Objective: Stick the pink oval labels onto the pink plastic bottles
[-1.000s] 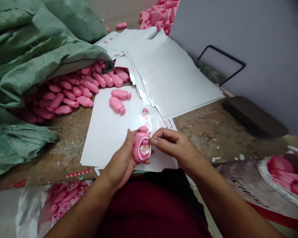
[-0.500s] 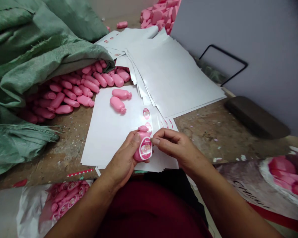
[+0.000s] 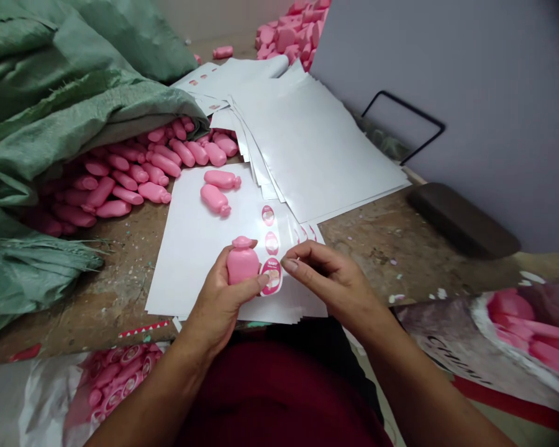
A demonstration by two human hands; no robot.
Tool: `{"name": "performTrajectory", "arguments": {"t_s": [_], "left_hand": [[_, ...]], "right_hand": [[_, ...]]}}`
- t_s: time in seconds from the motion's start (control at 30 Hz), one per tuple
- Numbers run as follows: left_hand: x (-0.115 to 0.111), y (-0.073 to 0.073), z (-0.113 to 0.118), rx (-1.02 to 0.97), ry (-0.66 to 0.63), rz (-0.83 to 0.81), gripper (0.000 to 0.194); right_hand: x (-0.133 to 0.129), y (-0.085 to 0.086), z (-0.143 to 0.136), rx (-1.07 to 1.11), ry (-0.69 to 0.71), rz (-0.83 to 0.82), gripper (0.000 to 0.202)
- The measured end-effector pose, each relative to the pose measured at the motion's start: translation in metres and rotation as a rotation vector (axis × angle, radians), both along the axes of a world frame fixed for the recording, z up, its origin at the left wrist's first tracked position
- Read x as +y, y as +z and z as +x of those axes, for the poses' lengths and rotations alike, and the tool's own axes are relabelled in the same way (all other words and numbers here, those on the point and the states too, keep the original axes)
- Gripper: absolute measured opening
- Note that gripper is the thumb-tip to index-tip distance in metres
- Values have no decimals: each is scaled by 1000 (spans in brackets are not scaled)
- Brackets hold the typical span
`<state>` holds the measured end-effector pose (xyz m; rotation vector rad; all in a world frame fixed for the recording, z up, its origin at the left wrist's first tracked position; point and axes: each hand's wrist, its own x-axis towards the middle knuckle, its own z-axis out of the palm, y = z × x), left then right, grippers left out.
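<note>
A plain pink bottle (image 3: 243, 264) stands upright in my left hand (image 3: 218, 295), its fingers wrapped round the back. To the right of the bottle is an oval pink-and-white label sticker (image 3: 272, 268) printed "BABY"; my left thumb lies across its lower left. The thumb and forefinger of my right hand (image 3: 328, 273) are pinched together at the label's right edge. Beneath both hands lies a white label sheet (image 3: 177, 273) with more oval labels (image 3: 268, 215) in a column. Two bare pink bottles (image 3: 222, 179) rest on the sheet's upper part.
A green woven sack (image 3: 93, 118) at left spills many pink bottles (image 3: 165, 164). Stacked white sheets (image 3: 321, 143) lie behind, near a grey panel (image 3: 447, 68) and a dark block (image 3: 463, 217). Below the table edge are a bag of labelled bottles (image 3: 121, 379) and a printed sack (image 3: 447, 329).
The label was over the bottle's front; now it sits to the right, apart from the bottle's bare face. My left hand and the bottle shifted left, and the left thumb moved onto the label.
</note>
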<state>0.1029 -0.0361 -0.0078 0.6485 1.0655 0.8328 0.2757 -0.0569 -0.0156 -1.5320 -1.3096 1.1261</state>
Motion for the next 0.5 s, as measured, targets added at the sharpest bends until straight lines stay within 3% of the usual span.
{"name": "performTrajectory", "arguments": {"t_s": [0.13, 0.23, 0.5], "left_hand": [[-1, -2, -1, 91, 50, 52, 49], [-1, -3, -1, 124, 66, 63, 50], [0, -8, -1, 88, 27, 65, 48]], "right_hand": [[-5, -1, 2, -198, -41, 122, 23], [-7, 0, -2, -229, -8, 142, 23], [-5, 2, -7, 28, -47, 2, 22]]}}
